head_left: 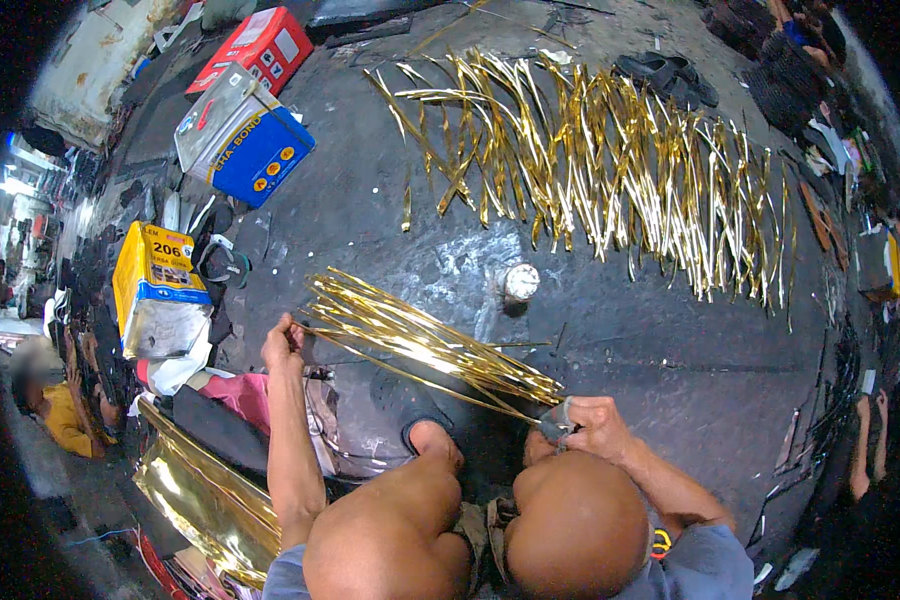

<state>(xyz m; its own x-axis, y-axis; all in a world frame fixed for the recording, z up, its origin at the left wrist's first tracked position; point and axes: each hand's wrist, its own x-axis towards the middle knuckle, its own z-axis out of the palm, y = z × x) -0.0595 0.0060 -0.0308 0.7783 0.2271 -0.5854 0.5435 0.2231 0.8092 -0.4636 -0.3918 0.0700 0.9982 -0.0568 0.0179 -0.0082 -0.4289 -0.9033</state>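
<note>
My left hand pinches the left end of a narrow gold strip. That strip runs slantwise toward my right hand, in front of my knees. The fingers of my right hand are closed around a small grey piece, whose kind I cannot make out, at the strip's right end. Just beyond the strip, a loose bundle of shiny gold strips lies on the dark floor between my hands. Farther off, many more gold strips are spread out side by side.
A small whitish cylinder stands past the bundle. At the left are a red can, a blue-and-white can and a yellow-and-blue can. A gold sheet lies lower left. Dark sandals rest at the back. Another person sits far left.
</note>
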